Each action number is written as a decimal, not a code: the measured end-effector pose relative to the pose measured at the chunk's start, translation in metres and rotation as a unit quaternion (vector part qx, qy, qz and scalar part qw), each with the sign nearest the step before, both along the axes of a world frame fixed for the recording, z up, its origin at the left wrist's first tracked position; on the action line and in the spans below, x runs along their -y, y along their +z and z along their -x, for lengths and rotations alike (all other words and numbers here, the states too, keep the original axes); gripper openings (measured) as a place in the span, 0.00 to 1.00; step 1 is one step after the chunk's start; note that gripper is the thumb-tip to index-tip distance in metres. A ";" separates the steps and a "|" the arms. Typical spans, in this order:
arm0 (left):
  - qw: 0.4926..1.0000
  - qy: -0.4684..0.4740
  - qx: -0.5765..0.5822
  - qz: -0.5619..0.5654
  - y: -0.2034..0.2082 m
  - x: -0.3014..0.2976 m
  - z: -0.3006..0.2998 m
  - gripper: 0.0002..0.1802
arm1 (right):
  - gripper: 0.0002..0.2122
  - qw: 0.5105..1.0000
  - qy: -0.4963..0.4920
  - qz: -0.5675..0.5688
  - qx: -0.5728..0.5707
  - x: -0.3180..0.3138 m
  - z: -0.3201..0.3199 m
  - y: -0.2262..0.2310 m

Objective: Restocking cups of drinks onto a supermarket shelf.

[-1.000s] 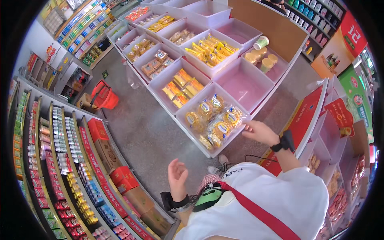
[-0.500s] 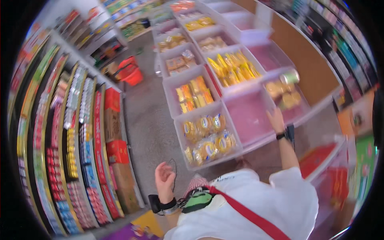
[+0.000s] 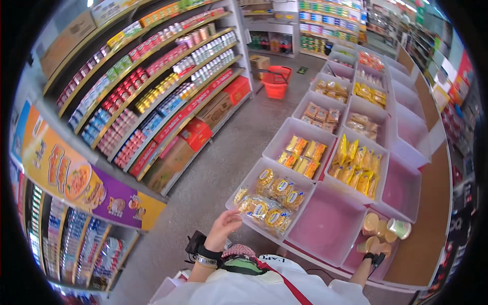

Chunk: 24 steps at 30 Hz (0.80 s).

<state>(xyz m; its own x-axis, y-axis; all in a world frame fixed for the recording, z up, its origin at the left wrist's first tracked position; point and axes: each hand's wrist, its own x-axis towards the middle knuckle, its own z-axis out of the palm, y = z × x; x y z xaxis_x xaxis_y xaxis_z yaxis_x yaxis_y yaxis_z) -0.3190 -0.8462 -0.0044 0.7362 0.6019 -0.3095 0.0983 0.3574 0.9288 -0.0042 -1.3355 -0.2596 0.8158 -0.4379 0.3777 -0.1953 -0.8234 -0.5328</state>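
My right hand (image 3: 379,248) reaches down among several round tan-topped tubs (image 3: 371,222) in the pink-floored section at the right. Its fingers blend with the tubs, so their grip cannot be made out. One white-and-green tub (image 3: 399,229) lies tipped on its side beside them. At the near left, my left hand (image 3: 225,227) hovers by the corner of a clear bin (image 3: 239,189) of wrapped round pastries (image 3: 277,218). Its fingers are loosely bent and apart, holding nothing. A black device and bands circle the left wrist, and a dark band circles the right.
A pink-floored bin (image 3: 325,223) lies between my hands. Farther bins hold yellow packets (image 3: 358,168) and yellow-and-orange packets (image 3: 303,155). Shelves of cans and cartons (image 3: 168,86) line the left. A red basket (image 3: 275,84) stands on the grey floor. A brown board (image 3: 432,203) edges the right.
The view has turned, bringing more of the left shelves into sight. My right hand has moved from the pink-floored bin's edge right to the tubs; my left hand has come closer to the pastry bin.
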 end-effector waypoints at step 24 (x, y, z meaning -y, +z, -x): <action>0.994 0.060 0.089 -0.036 -0.013 -0.098 0.059 0.15 | 0.38 0.982 0.188 -0.006 -0.034 -0.195 0.085 0.244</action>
<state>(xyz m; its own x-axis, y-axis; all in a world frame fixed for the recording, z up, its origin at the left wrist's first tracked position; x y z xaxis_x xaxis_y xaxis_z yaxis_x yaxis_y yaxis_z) -0.3780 -0.7487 -0.0178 0.6969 0.7043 -0.1350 -0.1084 0.2895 0.9510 -0.0896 -1.1409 -0.0151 0.9436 -0.1051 0.3138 0.0862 -0.8374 -0.5397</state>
